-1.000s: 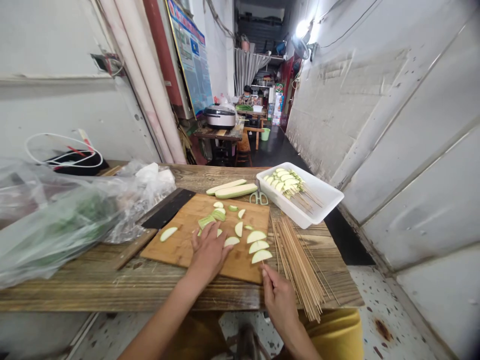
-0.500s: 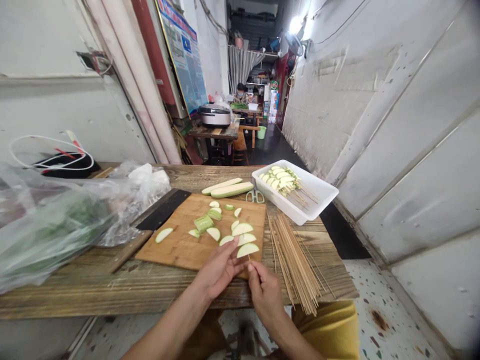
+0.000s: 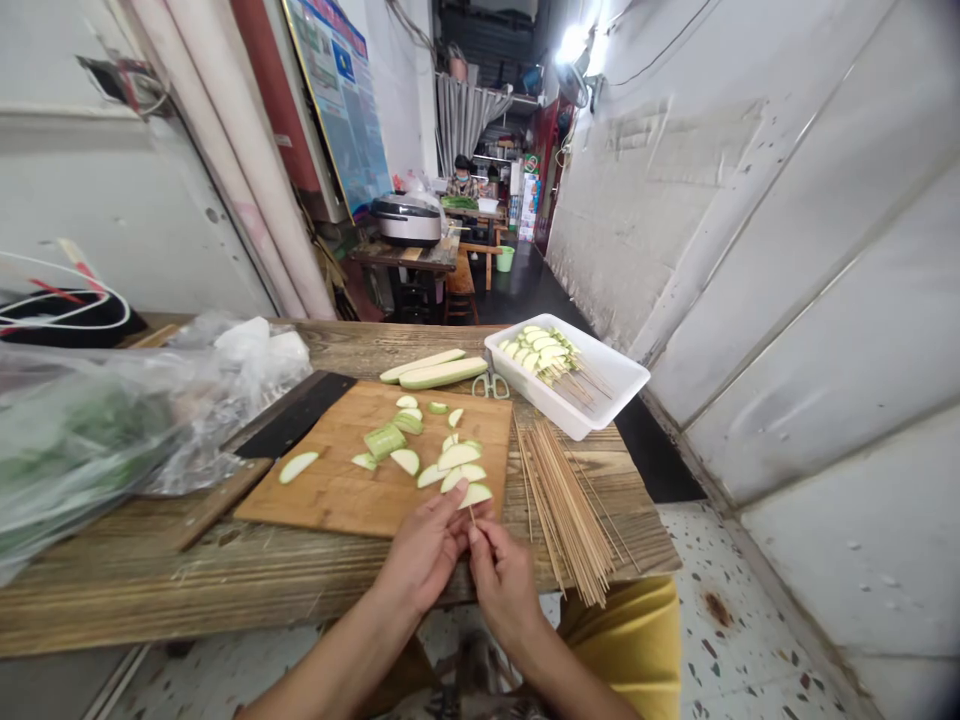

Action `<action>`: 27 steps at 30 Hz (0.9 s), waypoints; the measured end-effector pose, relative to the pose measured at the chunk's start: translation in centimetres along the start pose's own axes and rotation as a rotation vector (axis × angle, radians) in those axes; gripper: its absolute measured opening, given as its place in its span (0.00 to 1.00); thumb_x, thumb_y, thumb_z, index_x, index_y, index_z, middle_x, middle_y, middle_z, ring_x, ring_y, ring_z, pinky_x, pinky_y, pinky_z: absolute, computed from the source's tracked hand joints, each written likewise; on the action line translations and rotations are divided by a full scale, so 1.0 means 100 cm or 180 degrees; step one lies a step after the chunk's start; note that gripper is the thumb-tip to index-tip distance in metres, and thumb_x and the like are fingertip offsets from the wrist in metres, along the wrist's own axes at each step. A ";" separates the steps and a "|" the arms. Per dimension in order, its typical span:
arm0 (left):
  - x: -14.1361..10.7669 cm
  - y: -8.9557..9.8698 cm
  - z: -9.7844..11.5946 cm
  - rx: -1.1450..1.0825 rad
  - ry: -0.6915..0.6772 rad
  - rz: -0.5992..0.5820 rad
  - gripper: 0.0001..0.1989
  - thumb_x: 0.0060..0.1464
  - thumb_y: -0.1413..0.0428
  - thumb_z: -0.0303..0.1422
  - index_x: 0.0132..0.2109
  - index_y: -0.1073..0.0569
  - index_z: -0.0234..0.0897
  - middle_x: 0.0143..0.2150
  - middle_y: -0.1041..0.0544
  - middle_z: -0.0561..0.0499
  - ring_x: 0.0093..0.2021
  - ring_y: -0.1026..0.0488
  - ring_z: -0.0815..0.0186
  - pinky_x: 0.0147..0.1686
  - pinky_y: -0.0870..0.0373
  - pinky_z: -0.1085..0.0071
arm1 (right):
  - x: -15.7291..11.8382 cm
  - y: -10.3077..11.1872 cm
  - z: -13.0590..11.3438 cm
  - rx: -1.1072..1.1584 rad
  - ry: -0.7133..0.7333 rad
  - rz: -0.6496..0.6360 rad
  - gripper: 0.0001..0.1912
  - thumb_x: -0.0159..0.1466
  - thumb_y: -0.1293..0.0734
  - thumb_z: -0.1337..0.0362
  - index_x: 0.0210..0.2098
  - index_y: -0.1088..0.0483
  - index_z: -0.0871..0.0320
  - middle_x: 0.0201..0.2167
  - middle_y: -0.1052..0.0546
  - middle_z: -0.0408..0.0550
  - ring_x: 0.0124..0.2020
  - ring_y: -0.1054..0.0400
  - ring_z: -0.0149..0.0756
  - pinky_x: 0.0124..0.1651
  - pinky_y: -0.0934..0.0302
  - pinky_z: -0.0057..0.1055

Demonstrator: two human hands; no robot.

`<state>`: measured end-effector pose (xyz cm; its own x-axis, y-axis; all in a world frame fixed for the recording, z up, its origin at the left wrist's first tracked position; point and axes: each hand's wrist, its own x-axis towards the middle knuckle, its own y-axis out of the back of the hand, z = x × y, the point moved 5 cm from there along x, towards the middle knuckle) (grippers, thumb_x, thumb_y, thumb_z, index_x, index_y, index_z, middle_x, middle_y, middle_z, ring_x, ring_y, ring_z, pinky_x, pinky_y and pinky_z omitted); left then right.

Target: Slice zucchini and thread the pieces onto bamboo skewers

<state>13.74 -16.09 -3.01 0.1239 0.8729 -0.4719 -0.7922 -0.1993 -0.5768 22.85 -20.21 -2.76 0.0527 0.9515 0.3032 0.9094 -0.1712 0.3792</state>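
Note:
My left hand is closed on a half-moon zucchini slice, its thumb against the pale cut face. My right hand pinches a thin bamboo skewer whose upper end meets that slice; most of the skewer is hidden by the fingers. Both hands nearly touch at the near edge of a wooden cutting board. Just beyond them lie more pale slices in a loose pile. A chunk of cut zucchini and several scattered pieces rest farther left on the board.
A cleaver lies along the board's left side beside plastic bags. Zucchini halves and scissors lie behind. Loose skewers are to the right, below a white tray of skewered slices. A person sits far back.
The whole view has shifted, so the table and hands appear farther left. My hands stay together around the slice and skewer, with the right fingers now nearer the slice.

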 end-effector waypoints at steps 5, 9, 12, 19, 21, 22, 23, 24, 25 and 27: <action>-0.004 0.001 0.000 -0.0084 -0.0147 0.0067 0.04 0.51 0.43 0.28 0.34 0.28 0.30 0.31 0.21 0.44 0.34 0.22 0.62 0.37 0.25 0.67 | -0.007 0.001 -0.006 -0.0135 0.0107 -0.0092 0.16 0.66 0.46 0.65 0.29 0.30 0.59 0.22 0.29 0.45 0.22 0.38 0.32 0.25 0.46 0.25; -0.008 0.000 -0.002 -0.0033 -0.0084 0.0070 0.04 0.52 0.43 0.28 0.34 0.28 0.29 0.31 0.21 0.42 0.34 0.22 0.62 0.36 0.25 0.69 | -0.009 0.001 -0.010 -0.0140 0.0107 -0.0108 0.16 0.66 0.47 0.65 0.29 0.31 0.59 0.22 0.30 0.45 0.21 0.39 0.31 0.25 0.47 0.26; -0.009 0.000 0.000 0.0005 -0.0064 0.0113 0.04 0.52 0.44 0.28 0.34 0.27 0.29 0.32 0.21 0.42 0.35 0.22 0.61 0.35 0.25 0.69 | -0.010 0.001 -0.012 -0.0102 0.0084 -0.0090 0.16 0.66 0.47 0.65 0.29 0.31 0.59 0.20 0.31 0.44 0.20 0.40 0.31 0.23 0.49 0.25; -0.010 0.001 -0.010 0.0145 0.0035 -0.0041 0.09 0.45 0.38 0.32 0.31 0.25 0.29 0.29 0.21 0.44 0.32 0.23 0.63 0.33 0.26 0.72 | -0.003 0.002 -0.011 -0.0013 0.0023 -0.0038 0.16 0.66 0.47 0.64 0.28 0.33 0.59 0.20 0.32 0.43 0.20 0.38 0.30 0.24 0.47 0.24; -0.012 0.000 -0.014 0.0205 0.0051 -0.0133 0.11 0.43 0.37 0.34 0.31 0.25 0.29 0.29 0.21 0.45 0.31 0.23 0.64 0.32 0.27 0.73 | -0.001 0.004 -0.010 -0.0016 0.0003 -0.0013 0.16 0.66 0.47 0.64 0.26 0.34 0.59 0.19 0.33 0.43 0.19 0.39 0.30 0.24 0.48 0.24; -0.014 -0.001 -0.014 0.0227 0.0038 -0.0171 0.12 0.42 0.37 0.35 0.32 0.25 0.29 0.29 0.21 0.45 0.32 0.24 0.64 0.32 0.27 0.73 | 0.000 0.004 -0.010 -0.0012 0.0005 -0.0015 0.16 0.66 0.47 0.64 0.26 0.34 0.59 0.19 0.33 0.43 0.19 0.39 0.30 0.24 0.48 0.24; -0.015 -0.001 -0.012 0.0251 0.0034 -0.0203 0.12 0.43 0.37 0.35 0.33 0.25 0.29 0.30 0.21 0.45 0.32 0.24 0.64 0.32 0.28 0.73 | -0.001 0.005 -0.011 -0.0003 0.0014 -0.0023 0.16 0.66 0.47 0.64 0.26 0.34 0.59 0.20 0.32 0.43 0.20 0.39 0.30 0.24 0.47 0.24; -0.015 -0.002 -0.010 0.0269 0.0045 -0.0223 0.13 0.44 0.38 0.36 0.35 0.25 0.30 0.31 0.21 0.45 0.32 0.24 0.64 0.32 0.28 0.73 | -0.001 0.005 -0.012 0.0007 0.0028 -0.0035 0.16 0.66 0.47 0.64 0.27 0.33 0.59 0.20 0.32 0.43 0.20 0.39 0.30 0.24 0.47 0.24; -0.016 -0.002 -0.007 0.0257 0.0055 -0.0232 0.14 0.46 0.39 0.37 0.37 0.25 0.30 0.33 0.21 0.45 0.34 0.24 0.64 0.31 0.27 0.73 | -0.002 0.005 -0.013 0.0019 0.0042 -0.0063 0.16 0.66 0.47 0.64 0.28 0.33 0.59 0.20 0.33 0.42 0.20 0.39 0.30 0.24 0.47 0.24; -0.015 -0.001 0.004 0.0119 -0.0012 -0.0206 0.16 0.50 0.42 0.39 0.41 0.26 0.31 0.38 0.21 0.43 0.37 0.24 0.63 0.32 0.27 0.72 | -0.006 0.005 -0.014 0.0051 0.0064 -0.0118 0.16 0.66 0.47 0.64 0.29 0.33 0.59 0.19 0.35 0.41 0.20 0.41 0.29 0.24 0.48 0.24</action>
<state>13.44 -17.18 -2.02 0.1735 0.8852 -0.4317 -0.8044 -0.1256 -0.5806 22.69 -21.18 -1.54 0.0107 0.9517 0.3067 0.9170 -0.1317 0.3766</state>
